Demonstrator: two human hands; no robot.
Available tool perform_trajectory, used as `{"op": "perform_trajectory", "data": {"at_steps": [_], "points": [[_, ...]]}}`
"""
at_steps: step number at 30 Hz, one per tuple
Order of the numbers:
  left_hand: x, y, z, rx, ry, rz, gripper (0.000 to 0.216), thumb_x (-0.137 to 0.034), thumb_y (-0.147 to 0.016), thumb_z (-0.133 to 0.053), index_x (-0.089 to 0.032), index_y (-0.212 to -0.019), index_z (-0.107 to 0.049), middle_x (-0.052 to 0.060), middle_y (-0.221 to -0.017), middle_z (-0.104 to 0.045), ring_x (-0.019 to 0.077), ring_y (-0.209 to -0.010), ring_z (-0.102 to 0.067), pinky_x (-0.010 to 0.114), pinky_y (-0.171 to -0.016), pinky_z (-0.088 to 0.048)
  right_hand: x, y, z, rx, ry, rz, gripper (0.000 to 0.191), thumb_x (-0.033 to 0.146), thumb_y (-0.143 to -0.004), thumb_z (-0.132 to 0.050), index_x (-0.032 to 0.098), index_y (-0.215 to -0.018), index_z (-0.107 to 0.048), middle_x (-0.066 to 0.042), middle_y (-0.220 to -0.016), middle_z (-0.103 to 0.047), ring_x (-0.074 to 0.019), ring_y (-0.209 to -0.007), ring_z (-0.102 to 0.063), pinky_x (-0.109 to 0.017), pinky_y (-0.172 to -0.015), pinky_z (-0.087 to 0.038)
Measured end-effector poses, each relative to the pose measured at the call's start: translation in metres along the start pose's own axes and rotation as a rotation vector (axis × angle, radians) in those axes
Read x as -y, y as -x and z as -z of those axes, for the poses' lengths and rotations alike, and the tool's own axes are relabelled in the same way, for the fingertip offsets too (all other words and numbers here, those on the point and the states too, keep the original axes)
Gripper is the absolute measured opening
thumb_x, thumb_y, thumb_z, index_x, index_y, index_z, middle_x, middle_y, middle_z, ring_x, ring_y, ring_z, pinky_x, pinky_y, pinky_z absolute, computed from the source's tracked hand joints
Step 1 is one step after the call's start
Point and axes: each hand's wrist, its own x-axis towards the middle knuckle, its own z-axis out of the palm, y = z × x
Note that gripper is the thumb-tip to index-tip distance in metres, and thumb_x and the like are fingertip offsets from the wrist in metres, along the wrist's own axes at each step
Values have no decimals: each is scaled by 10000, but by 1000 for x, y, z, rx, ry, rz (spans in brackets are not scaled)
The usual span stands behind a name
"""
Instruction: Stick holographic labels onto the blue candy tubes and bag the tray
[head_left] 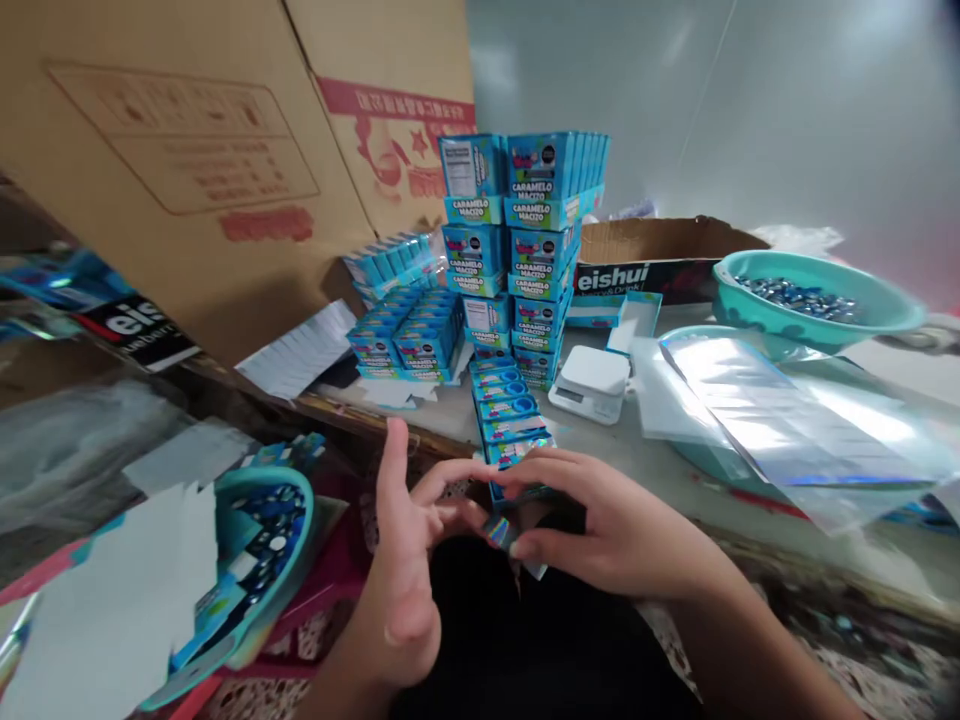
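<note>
In front of my dark-clothed lap, both my hands come together around a small shiny wrapped piece point(496, 529) with a rainbow glint; its exact kind is hard to make out. My left hand point(412, 545) has one digit stretched up while other fingers bend in to the piece. Curved over from the other side, my right hand point(607, 520) has its thumb against it. A pale flap shows below the right thumb. Just beyond my fingertips, a row of blue candy boxes point(510, 405) lies on the table, partly covered by my hands.
Tall stacks of blue boxes point(536, 260) stand behind, with a white scale point(592, 382) to their right. A turquoise basin point(817, 325) holds shiny wrapped pieces; plastic bags point(795, 420) lie before it. At lower left is another basin point(300, 510) with white card sheets point(112, 610). Large cartons point(187, 120) rise behind.
</note>
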Motion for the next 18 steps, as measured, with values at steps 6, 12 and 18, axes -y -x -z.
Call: {"op": "perform_trajectory", "data": {"at_steps": [6, 12, 18], "points": [[-4, 4, 0, 30, -19, -13, 1113, -905, -696, -443, -399, -1561, 42, 148, -1242, -642, 186, -663, -682, 356, -594, -591, -3, -6, -6, -27, -9, -161, 335, 313, -738, -831, 236, -985, -618, 13, -955, -693, -165, -825, -623, -285, -707, -480], [14, 4, 6, 165, 92, -84, 1127, -895, -696, -462, -414, -1541, 108, 211, -1415, -527, 187, -674, -704, 346, -574, -589, -6, -9, -17, 83, -92, -203, 92, 201, -825, -735, 249, -894, -699, 37, -834, -727, -131, -712, -635, -256, -635, -463], [16, -1, 10, 54, -35, 54, 1058, -803, -807, -469, -366, -1539, 158, 212, -1341, -586, 153, -638, -699, 304, -566, -592, -8, -14, -18, -107, -50, -114, 77, 187, -811, -760, 238, -756, -743, 29, -766, -714, -141, -757, -638, -279, -719, -464]]}}
